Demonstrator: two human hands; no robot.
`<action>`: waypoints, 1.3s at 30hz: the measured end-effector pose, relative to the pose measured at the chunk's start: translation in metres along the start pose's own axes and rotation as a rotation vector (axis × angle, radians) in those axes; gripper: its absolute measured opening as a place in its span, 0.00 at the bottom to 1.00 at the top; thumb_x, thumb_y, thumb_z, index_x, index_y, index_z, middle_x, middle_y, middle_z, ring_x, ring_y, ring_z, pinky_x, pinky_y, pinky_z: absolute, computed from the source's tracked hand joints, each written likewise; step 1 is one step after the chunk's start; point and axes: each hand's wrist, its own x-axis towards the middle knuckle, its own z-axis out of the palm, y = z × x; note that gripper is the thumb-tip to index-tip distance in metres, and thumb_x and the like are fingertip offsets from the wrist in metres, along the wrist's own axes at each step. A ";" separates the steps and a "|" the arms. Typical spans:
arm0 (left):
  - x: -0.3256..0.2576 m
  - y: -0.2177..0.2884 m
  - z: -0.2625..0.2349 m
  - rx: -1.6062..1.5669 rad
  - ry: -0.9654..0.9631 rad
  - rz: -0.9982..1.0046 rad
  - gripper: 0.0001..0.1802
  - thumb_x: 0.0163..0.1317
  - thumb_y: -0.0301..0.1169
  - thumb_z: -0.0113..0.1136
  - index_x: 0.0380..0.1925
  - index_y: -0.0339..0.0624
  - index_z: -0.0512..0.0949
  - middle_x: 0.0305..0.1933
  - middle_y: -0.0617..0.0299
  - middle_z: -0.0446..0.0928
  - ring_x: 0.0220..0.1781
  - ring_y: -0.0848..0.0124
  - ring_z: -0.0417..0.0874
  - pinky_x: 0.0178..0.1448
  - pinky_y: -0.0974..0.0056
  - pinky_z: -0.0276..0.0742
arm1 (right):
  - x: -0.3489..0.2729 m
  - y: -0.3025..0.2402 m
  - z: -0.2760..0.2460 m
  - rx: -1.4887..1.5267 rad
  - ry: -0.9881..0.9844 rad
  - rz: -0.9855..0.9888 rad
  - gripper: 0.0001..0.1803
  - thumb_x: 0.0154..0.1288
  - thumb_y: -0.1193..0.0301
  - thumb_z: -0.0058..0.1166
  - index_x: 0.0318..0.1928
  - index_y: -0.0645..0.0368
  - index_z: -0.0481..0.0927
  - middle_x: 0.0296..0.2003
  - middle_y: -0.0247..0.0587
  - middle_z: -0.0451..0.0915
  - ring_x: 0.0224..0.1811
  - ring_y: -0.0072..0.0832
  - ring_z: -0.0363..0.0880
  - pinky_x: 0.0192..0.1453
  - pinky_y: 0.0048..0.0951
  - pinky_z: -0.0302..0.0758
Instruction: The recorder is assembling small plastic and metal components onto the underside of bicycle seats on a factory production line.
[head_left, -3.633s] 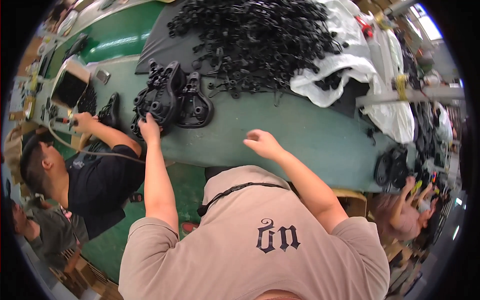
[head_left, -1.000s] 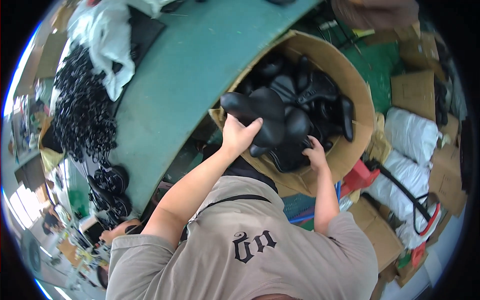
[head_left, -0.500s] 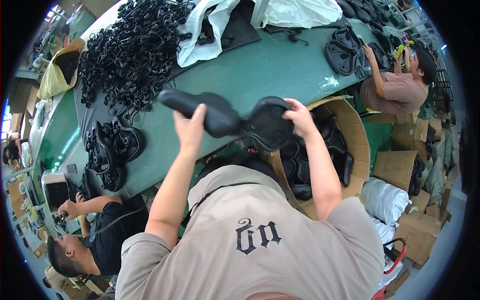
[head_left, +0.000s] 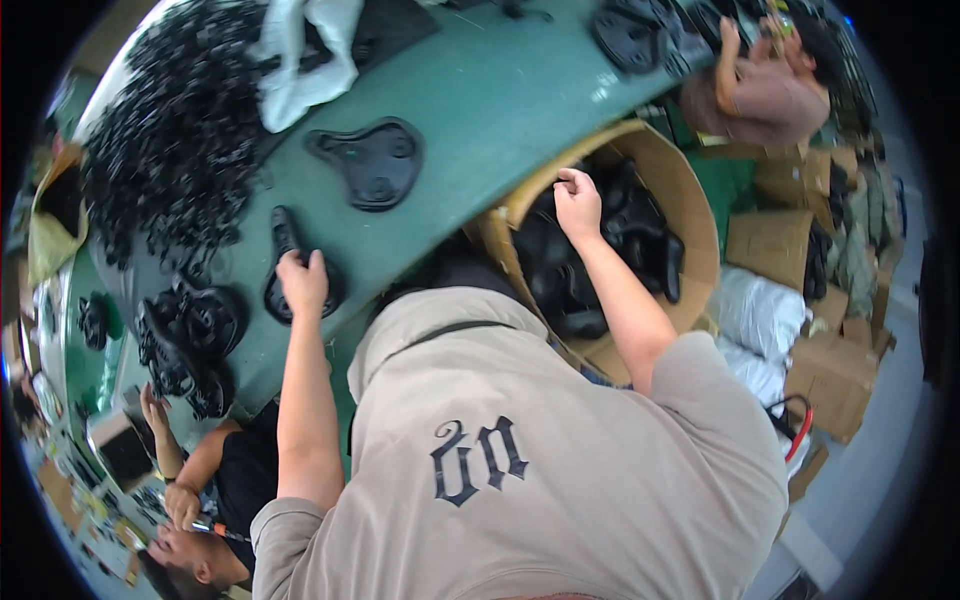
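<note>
My left hand (head_left: 304, 286) closes its thumb and fingers on a black bicycle saddle (head_left: 285, 232) at the table's near edge; the hand hides part of it. Farther out lies a second saddle (head_left: 369, 165), underside up, touched by neither hand. My right hand (head_left: 578, 207) hovers over the near left part of an open cardboard box (head_left: 703, 222). Its fingers are curled, with nothing visible in them. Inside the box are several black saddles (head_left: 622, 215), partly hidden by my right hand and forearm.
A large heap of small black parts (head_left: 185, 120) covers the table's far left beside a white sack (head_left: 300, 75). Stacked saddles (head_left: 190, 335) stand at the near left. Co-workers sit at left (head_left: 230, 470) and far right (head_left: 755, 100). Cartons (head_left: 835, 385) and white bags (head_left: 760, 310) stand at right.
The two saddles, held up in my hands before, are now apart on the table. My left hand moved left and down with one; my right hand let go and sits over the box. The view has shifted.
</note>
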 end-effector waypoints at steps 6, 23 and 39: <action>0.009 0.045 0.013 0.234 -0.097 -0.189 0.47 0.66 0.61 0.68 0.66 0.27 0.73 0.68 0.32 0.72 0.67 0.38 0.78 0.73 0.45 0.75 | -0.039 0.167 -0.072 -0.479 -0.341 0.382 0.26 0.59 0.66 0.63 0.57 0.65 0.85 0.55 0.61 0.86 0.60 0.55 0.85 0.67 0.48 0.81; 0.030 0.165 0.055 0.177 -0.082 -0.435 0.42 0.64 0.62 0.67 0.62 0.33 0.80 0.70 0.22 0.63 0.67 0.25 0.75 0.75 0.40 0.74 | 0.019 0.101 -0.114 -0.332 -0.459 0.497 0.30 0.47 0.66 0.77 0.46 0.76 0.83 0.43 0.58 0.89 0.43 0.44 0.89 0.53 0.41 0.84; 0.011 0.093 0.002 -0.092 -0.093 -0.246 0.25 0.62 0.41 0.71 0.52 0.32 0.80 0.62 0.31 0.70 0.61 0.36 0.81 0.65 0.41 0.82 | 0.177 -0.142 0.080 -0.730 -0.880 -1.564 0.20 0.56 0.79 0.60 0.51 0.60 0.81 0.70 0.51 0.76 0.75 0.54 0.70 0.80 0.55 0.66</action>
